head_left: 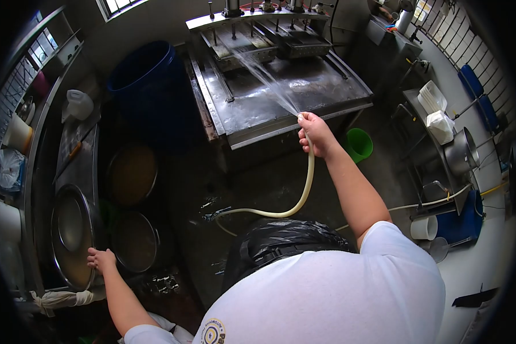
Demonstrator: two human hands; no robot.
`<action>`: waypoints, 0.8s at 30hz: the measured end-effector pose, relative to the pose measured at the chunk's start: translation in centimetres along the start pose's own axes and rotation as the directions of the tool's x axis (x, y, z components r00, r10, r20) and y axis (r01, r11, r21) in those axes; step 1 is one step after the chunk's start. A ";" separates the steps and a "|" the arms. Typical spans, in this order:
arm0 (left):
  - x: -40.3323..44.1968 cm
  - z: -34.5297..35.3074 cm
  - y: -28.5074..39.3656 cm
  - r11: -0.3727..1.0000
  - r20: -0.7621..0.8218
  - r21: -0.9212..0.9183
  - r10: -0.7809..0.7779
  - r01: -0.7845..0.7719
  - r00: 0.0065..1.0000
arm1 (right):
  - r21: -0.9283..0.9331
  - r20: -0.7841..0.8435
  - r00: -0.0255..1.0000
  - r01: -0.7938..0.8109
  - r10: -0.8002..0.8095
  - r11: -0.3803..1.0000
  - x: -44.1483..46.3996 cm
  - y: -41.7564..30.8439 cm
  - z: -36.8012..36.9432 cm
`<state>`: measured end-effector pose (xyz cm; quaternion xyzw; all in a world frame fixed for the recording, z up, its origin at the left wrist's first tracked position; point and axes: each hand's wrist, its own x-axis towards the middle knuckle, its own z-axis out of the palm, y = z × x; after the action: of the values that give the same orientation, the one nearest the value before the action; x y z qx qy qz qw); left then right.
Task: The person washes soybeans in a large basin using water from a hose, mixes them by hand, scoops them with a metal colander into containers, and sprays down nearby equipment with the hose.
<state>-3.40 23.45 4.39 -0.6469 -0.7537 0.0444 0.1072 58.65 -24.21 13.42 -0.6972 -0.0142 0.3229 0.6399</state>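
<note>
My right hand is closed around a cream hose close to its end. A fanned stream of water shoots from the hose toward the steel press table, whose wet top shines. The hose hangs down from my hand and curves to the left near the floor. Low on the left, my left hand has its fingers curled over the right rim of a wide metal basin. A smaller round metal bowl sits inside that basin.
A tall blue barrel stands left of the press table. Two round containers are on the floor by the basin. To the right are a green bucket, a steel pot and a white bucket.
</note>
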 end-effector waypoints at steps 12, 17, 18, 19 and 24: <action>1.1 1.9 -0.8 0.998 -0.050 0.035 0.047 -0.046 0.998 | 0.081 -0.107 0.965 -0.230 0.238 0.970 1.2 8.7 -1.5; 1.1 2.1 -1.0 0.998 -0.080 0.026 0.064 -0.062 0.995 | 0.512 -0.362 0.889 -0.060 0.279 0.857 3.7 13.3 -10.1; 0.8 1.5 -0.9 0.997 -0.063 0.043 0.060 -0.058 0.996 | 0.526 -0.422 0.867 -0.003 0.264 0.850 3.2 13.1 -11.2; 0.6 1.3 -0.8 0.997 -0.047 0.061 0.060 -0.057 0.997 | 0.537 -0.482 0.839 0.054 0.253 0.842 2.8 12.9 -12.2; 1.3 2.2 -0.7 0.996 -0.087 0.080 0.047 -0.040 0.995 | 0.555 -0.610 0.767 0.235 0.198 0.798 2.6 12.3 -16.4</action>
<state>-4.74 24.76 2.50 -0.6599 -0.7316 0.0473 0.1645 63.51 -39.81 0.78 -0.5234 0.3010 0.0457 0.7958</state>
